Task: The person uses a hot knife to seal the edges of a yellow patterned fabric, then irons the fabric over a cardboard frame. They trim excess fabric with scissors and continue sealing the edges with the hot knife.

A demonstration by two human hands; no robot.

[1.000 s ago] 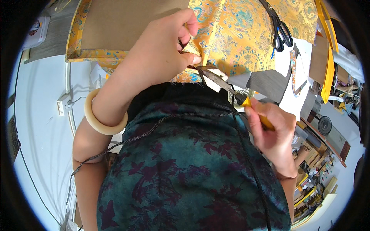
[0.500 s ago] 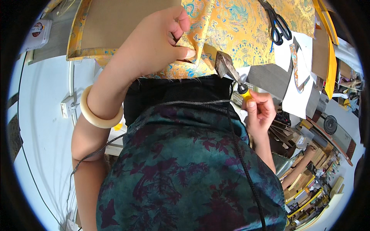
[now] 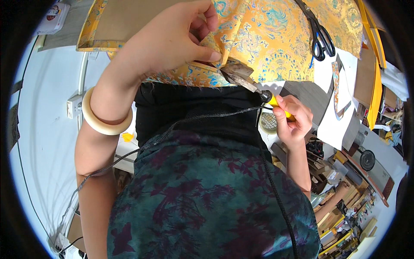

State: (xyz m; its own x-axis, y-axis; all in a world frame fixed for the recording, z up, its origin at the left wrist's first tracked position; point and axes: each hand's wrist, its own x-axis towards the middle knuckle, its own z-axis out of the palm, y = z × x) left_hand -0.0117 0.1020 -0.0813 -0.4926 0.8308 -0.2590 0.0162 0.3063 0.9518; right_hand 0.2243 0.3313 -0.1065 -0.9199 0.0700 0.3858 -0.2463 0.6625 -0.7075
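Note:
Yellow brocade fabric point(image 3: 276, 41) with blue and orange patterns lies in front of me, its frayed near edge by my lap. Along its left part a brown board point(image 3: 125, 21) has brocade wrapped around its border. My left hand point(image 3: 181, 41) is closed, fingers curled, its thumb against a raised fold of the brocade. My right hand point(image 3: 295, 118) grips the yellow handle of a small corded iron point(image 3: 237, 75) with a flat, stained metal head. That head touches the fabric at the fold, just right of my left thumb. A black braided cord runs from the handle across my lap.
Black-handled scissors point(image 3: 320, 41) lie on the brocade at the right. Beyond them are white paper point(image 3: 330, 125) and a narrow patterned strip point(image 3: 337, 86). A round mesh-topped thing point(image 3: 268, 121) sits beside my right hand. Crowded shelves point(image 3: 345, 207) stand at lower right.
The iron's head has moved left, closer to my left thumb, and now lies flatter over the fold. The fold looks lower. The view has shifted slightly.

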